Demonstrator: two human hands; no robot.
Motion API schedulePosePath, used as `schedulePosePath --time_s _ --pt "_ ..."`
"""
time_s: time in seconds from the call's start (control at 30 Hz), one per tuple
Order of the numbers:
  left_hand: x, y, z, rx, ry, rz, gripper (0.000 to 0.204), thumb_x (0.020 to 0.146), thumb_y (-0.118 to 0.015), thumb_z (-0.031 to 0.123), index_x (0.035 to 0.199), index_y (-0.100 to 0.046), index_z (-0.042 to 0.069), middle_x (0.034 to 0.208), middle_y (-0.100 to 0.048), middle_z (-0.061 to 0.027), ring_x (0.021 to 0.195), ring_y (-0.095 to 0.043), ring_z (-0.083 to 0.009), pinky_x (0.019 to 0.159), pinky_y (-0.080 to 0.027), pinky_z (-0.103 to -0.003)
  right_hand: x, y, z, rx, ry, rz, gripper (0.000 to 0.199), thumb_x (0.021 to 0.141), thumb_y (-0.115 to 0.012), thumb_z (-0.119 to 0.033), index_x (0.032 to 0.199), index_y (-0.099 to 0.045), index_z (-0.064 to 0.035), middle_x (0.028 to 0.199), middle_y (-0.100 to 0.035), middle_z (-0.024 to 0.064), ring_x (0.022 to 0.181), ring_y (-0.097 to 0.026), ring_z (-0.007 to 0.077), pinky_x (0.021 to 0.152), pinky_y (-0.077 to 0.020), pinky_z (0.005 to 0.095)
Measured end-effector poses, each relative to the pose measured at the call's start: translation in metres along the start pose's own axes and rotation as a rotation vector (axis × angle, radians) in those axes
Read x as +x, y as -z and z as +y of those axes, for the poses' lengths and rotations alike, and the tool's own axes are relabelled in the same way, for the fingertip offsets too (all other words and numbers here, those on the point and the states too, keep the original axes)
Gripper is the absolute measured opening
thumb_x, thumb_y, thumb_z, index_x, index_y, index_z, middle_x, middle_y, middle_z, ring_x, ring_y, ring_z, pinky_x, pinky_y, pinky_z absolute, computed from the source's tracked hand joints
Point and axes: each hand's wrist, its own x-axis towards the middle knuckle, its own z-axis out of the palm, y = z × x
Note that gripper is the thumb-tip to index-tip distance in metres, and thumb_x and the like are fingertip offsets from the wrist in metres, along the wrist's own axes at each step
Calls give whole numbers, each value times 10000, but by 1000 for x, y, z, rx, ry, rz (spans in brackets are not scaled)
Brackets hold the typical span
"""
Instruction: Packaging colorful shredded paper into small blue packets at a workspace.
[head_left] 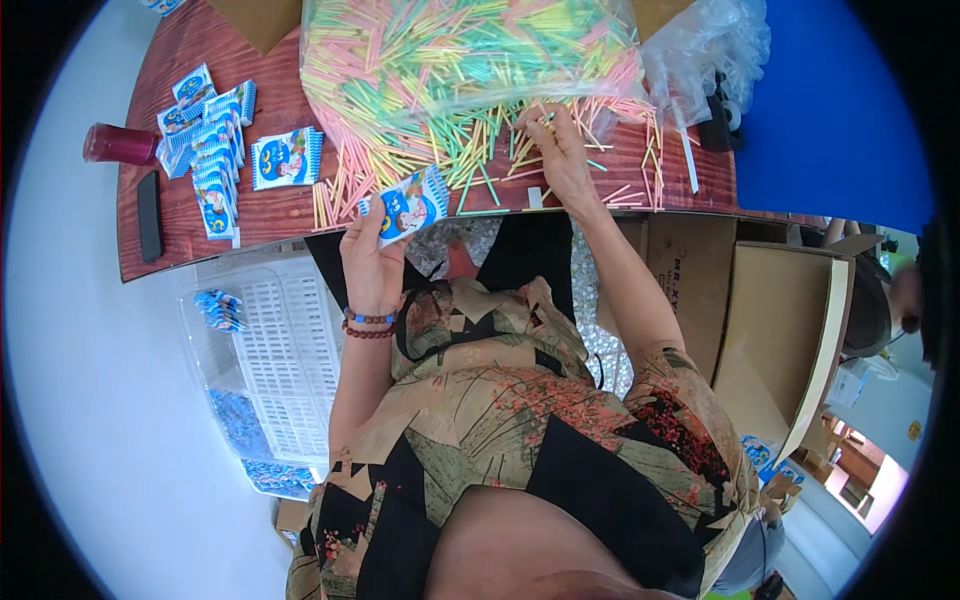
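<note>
My left hand [372, 258] holds a small blue-and-white packet [412, 207] at the table's front edge, thumb over its lower left part. My right hand [562, 160] reaches into a loose heap of thin pink, yellow and green sticks [470, 150]. Its thumb and fingers are pinched together; whatever lies between their tips is too small to make out. Behind the heap lies a large clear plastic bag [470, 50], full of the same sticks, which spill from its front side.
Left on the red-brown table [270, 220] are packets in a row [215, 165], a flat stack of packets [286, 160], a dark red cup [120, 144] and a black phone [150, 217]. A white crate [290, 330] stands below left, an open cardboard box [775, 330] at right.
</note>
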Motion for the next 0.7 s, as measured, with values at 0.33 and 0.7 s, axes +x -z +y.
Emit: schedulePosePath --time_s 0.33,0.7 --pt "-1 -6 0 -3 6 13 181 943 -586 147 1028 -626 -9 1013 -675 -98 902 -659 -160 795 -544 -335 -1 -4 11 -437 180 53 160 964 -475 -32 1118 -501 1 1010 -564 69 991 -569 161 868 -448 294" --pt "3 -8 2 -37 9 -18 159 953 -577 157 1002 -638 18 970 -676 -74 830 -649 -139 694 -522 -297 12 0 -41 631 -162 158 136 1002 -419 -94 1070 -486 3 992 -612 123 1078 -590 293 945 -441 371"
